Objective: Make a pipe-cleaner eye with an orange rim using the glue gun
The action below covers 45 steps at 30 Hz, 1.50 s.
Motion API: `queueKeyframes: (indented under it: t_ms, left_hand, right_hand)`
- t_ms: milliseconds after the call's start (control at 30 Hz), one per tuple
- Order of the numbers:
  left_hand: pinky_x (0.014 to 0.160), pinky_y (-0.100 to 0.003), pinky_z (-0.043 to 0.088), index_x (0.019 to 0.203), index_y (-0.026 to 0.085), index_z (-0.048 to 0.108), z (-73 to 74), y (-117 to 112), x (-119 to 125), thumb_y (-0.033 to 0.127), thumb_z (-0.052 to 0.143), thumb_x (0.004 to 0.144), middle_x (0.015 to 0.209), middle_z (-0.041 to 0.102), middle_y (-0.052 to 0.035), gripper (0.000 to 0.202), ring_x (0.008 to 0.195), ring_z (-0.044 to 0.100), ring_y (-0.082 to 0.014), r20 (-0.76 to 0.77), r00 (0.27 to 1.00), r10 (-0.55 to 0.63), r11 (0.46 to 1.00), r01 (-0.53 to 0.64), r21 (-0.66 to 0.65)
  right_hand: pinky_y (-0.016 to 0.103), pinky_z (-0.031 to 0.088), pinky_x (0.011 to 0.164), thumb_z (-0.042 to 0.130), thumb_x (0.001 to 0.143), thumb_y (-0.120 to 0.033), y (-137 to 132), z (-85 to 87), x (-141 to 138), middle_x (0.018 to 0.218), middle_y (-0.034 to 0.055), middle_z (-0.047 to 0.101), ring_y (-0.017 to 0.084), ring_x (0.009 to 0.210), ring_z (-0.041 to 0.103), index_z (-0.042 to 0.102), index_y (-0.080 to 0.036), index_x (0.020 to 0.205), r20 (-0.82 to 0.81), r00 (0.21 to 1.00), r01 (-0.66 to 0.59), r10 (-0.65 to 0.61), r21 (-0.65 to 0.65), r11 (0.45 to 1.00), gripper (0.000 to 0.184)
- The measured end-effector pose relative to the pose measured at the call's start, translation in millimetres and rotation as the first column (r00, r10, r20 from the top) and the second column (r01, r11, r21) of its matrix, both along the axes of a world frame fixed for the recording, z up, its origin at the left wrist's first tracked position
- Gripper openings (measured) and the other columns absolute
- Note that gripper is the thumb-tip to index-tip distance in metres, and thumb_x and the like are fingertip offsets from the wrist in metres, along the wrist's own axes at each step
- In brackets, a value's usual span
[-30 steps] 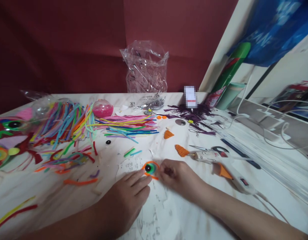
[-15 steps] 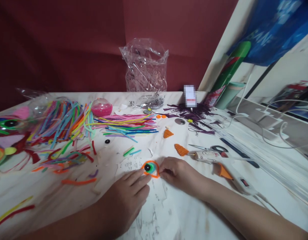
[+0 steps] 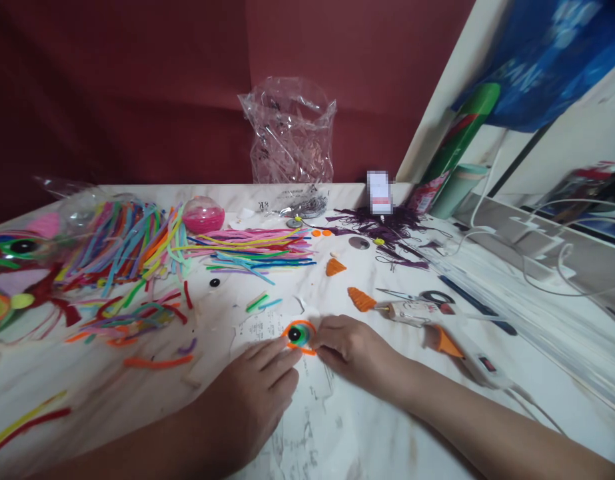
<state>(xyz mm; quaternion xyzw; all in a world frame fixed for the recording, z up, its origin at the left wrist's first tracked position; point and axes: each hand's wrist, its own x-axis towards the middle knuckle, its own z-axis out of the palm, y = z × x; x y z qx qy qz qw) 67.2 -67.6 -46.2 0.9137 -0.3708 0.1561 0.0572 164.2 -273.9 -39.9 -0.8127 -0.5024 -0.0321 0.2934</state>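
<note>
A small eye shape [image 3: 300, 333] of coiled pipe cleaners, orange outside with green, blue and a black pupil inside, lies on a printed paper sheet [image 3: 307, 400]. My left hand [image 3: 260, 393] rests flat beside it, fingers stretched, fingertips touching its lower left edge. At its right corner, my right hand [image 3: 347, 343] has thumb and index finger pinched together on the orange rim; the fingertips hide that corner. Behind the eye shape are short green, yellow and blue pipe-cleaner pieces [image 3: 260, 303]. A black button-like eye [image 3: 214, 283] lies farther back on the left.
A hot glue gun [image 3: 457, 347], scissors [image 3: 407, 295] and orange ridged cones [image 3: 360, 299] are on the right. Bundles of coloured pipe cleaners [image 3: 252, 248] spread over the left and back. Purple strands [image 3: 372, 227] and a clear plastic bag [image 3: 292, 140] stand behind.
My right fingertips have shifted slightly left, over the right corner of the eye shape, covering more of it. My left hand stays in nearly the same place.
</note>
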Motion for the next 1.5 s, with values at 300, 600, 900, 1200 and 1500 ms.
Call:
queueKeyframes:
  t_ms: [300,600,900,1200,1500]
  left_hand:
    - [0.099,-0.045,0.045,0.102,0.012,0.058,0.0,0,0,0.011,0.043,0.087,0.121,0.060,-0.0118,0.022,0.115,0.053,-0.0289,0.018,1.000,-0.009,0.999,0.010,-0.045]
    - [0.094,-0.045,0.048,0.091,0.014,0.055,1.4,0,-2,0.007,0.041,0.084,0.110,0.060,-0.0147,0.017,0.107,0.056,-0.0270,-0.042,0.998,0.046,0.997,-0.049,-0.066]
    - [0.093,-0.046,0.049,0.095,0.013,0.054,1.0,0,-2,0.009,0.041,0.085,0.109,0.058,-0.0153,0.016,0.106,0.055,-0.0286,-0.052,0.997,0.055,0.998,-0.057,-0.031]
    - [0.099,-0.043,0.047,0.098,0.013,0.057,10.7,-2,-3,0.010,0.043,0.085,0.105,0.063,-0.0130,0.019,0.106,0.058,-0.0246,0.014,1.000,0.022,0.988,-0.020,-0.153]
    - [0.095,-0.043,0.049,0.101,0.012,0.059,9.7,-2,-1,0.013,0.043,0.087,0.115,0.064,-0.0127,0.021,0.110,0.058,-0.0265,0.048,0.999,-0.010,0.995,0.015,-0.099]
  right_hand:
    - [0.026,0.047,0.066,0.057,0.077,-0.001,-1,11.2,-1,0.078,0.0050,0.065,0.016,0.072,0.060,0.068,-0.016,0.072,0.046,0.998,-0.046,0.051,-0.094,0.995,0.019]
    - [0.023,0.049,0.069,0.053,0.078,0.002,-3,23.6,3,0.084,0.0039,0.067,0.014,0.080,0.062,0.071,-0.019,0.080,-0.203,0.975,-0.105,0.089,-0.071,0.992,0.028]
    - [0.025,0.042,0.062,0.057,0.077,-0.006,8,2.3,-9,0.064,0.0014,0.059,0.015,0.063,0.056,0.063,-0.017,0.063,0.082,0.990,0.125,-0.117,-0.100,0.987,0.019]
    - [0.023,0.042,0.059,0.057,0.078,-0.005,9,3.7,-9,0.063,0.0013,0.059,0.014,0.062,0.055,0.061,-0.017,0.061,0.049,0.994,0.099,-0.096,-0.072,0.992,0.021]
    - [0.022,0.047,0.067,0.054,0.078,-0.002,0,3.6,3,0.078,0.0020,0.066,0.013,0.073,0.061,0.065,-0.018,0.072,-0.166,0.986,-0.025,0.029,0.025,0.999,0.021]
